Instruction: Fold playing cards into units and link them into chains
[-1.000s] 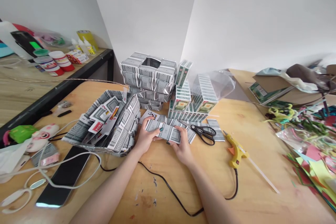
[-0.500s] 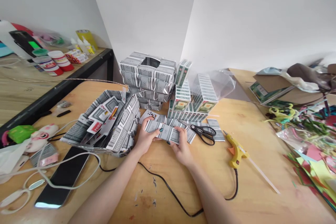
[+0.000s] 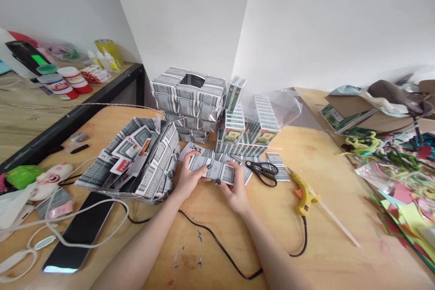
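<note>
Between my two hands is a strip of grey patterned playing cards (image 3: 215,170), held level above the table. My left hand (image 3: 188,176) grips its left end, thumb on top. At the other end my right hand (image 3: 237,190) pinches the strip, its thumb at the near edge. Just behind lie more patterned cards and black-handled scissors (image 3: 262,170), the blades pointing left over the cards. To the left stands an open box made of folded cards (image 3: 159,163), with loose cards inside. A larger structure of folded cards (image 3: 188,95) rises behind it.
Stacked green-and-white card packs (image 3: 234,133) stand at the back. On the right lies a yellow glue gun (image 3: 306,197) with a clear glue stick; its black cord (image 3: 217,240) crosses the table. A phone (image 3: 78,231) and white cable are left. Coloured paper scraps (image 3: 408,208) fill the right edge.
The view has shifted slightly, so most things sit a little further left. My right fingers have moved a little on the strip; both hands still hold it.
</note>
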The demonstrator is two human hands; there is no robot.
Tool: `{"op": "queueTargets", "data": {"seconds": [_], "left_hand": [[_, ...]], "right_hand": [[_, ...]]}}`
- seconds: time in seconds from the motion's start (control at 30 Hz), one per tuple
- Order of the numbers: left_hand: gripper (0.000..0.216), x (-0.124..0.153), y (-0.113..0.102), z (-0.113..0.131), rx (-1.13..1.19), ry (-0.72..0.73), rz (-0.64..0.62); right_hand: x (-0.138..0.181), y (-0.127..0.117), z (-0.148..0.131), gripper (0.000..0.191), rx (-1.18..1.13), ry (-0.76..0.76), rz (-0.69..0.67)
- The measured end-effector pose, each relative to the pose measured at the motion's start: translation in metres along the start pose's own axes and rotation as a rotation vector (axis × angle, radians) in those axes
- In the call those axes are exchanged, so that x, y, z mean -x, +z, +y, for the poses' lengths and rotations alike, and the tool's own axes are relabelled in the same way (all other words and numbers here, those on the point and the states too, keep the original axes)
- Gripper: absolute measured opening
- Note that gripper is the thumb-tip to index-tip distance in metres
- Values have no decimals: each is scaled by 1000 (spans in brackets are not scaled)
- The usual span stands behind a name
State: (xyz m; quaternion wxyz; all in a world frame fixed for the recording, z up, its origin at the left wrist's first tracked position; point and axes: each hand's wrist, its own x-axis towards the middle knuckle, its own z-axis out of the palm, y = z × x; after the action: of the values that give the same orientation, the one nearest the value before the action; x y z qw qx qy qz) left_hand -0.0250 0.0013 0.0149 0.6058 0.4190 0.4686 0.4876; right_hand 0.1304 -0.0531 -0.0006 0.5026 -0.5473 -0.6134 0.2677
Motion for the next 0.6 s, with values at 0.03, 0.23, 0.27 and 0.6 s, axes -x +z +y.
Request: {"op": "queueTargets", "data": {"seconds": [0.03,0.23,0.27,0.6], "left_hand": [[49,0,0,0,-12,10,9],[51,-2,-3,0,1,77,93],[51,-3,-3,0,14,84,113],[59,-3,0,-2,21,202,166]], "right_hand": [[0,0,0,50,-22,10,32],[-3,-2,13,36,70,82,253],[-3,-3,15,33,129,88,246],[-9,1,20,45,443,150,45]]}}
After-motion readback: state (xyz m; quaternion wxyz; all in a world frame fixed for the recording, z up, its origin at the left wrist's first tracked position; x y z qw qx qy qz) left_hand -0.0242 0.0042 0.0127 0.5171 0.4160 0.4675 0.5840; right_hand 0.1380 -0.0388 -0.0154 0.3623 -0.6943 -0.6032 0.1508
